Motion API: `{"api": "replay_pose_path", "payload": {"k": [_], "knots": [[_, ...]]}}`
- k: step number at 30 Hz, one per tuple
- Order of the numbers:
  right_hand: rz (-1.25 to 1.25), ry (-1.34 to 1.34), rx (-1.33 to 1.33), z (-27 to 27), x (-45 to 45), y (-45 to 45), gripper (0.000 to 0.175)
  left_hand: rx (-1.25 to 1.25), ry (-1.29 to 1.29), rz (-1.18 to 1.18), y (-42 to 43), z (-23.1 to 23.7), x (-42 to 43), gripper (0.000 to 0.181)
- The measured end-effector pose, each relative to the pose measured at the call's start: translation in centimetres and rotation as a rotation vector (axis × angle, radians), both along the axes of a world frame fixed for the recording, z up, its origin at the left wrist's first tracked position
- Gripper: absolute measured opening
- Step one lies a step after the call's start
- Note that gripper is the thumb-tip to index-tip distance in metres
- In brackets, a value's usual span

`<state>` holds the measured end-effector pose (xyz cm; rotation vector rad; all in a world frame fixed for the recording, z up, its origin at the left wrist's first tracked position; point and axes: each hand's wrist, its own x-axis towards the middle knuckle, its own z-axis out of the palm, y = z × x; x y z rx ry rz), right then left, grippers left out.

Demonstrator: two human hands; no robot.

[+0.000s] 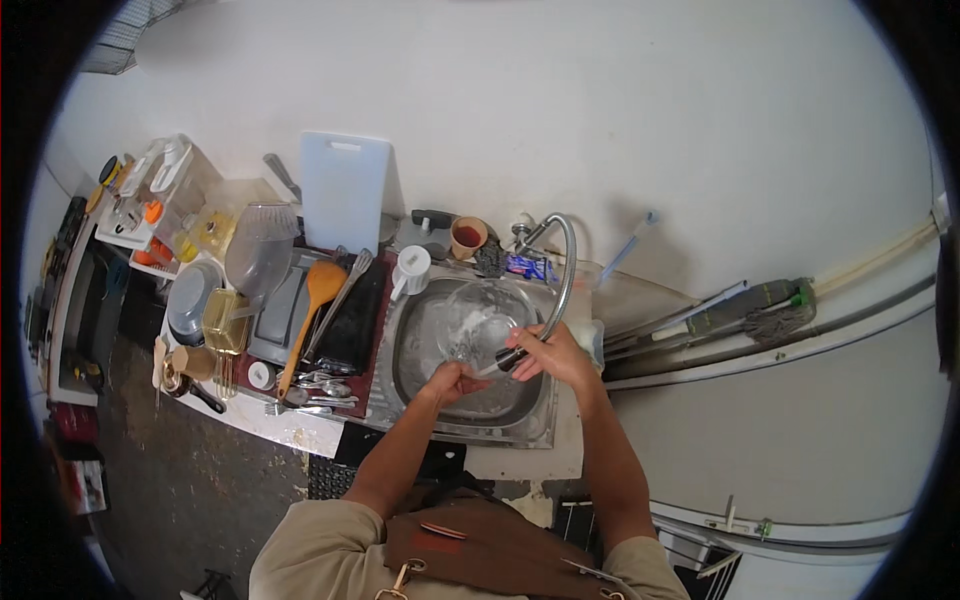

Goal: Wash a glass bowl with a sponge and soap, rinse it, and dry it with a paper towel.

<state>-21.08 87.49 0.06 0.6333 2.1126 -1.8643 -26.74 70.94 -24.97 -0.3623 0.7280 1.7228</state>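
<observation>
My right hand (pixel 551 354) grips the flexible metal faucet hose (pixel 568 277) near its dark spray head (pixel 511 360). The head points down and left, with water coming out over a clear round bowl (pixel 487 319). My left hand (pixel 454 382) holds the near rim of that bowl, which is tilted inside the stainless steel sink (pixel 405 375). Suds or splashing water show in the bowl. A white ribbed mug (pixel 412 268) stands at the sink's back left corner.
Left of the sink lie a wooden spatula (pixel 324 281), metal tongs (pixel 341 300), trays and cutlery (pixel 330 386). A white cutting board (pixel 345 191) leans on the wall. Behind the sink are a brown cup (pixel 468 235) and a dark scouring pad (pixel 490 259); mops (pixel 776 319) lean at right.
</observation>
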Motion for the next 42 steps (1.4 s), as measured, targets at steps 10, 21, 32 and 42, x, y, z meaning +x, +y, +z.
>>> {"api": "replay_pose_path", "payload": {"k": [10,21,32,42], "knots": [[0.018,0.165,-0.036,-7.5,-4.4,-1.8,0.035,-0.151,0.092,-0.089,-1.6,3.3,0.3,0.041],[-0.079,0.392,0.717,-10.1,-3.7,1.2,0.041,-0.575,0.633,-0.091,-2.8,7.9,1.0,0.075],[-0.347,0.417,-0.156,-7.3,-3.4,-1.4,0.046,-0.436,0.911,0.053,-4.9,8.2,0.3,0.075],[-0.055,0.186,-0.21,-2.7,-0.7,-0.4,0.048,-0.206,1.017,0.295,-1.6,9.5,0.4,0.08]]}}
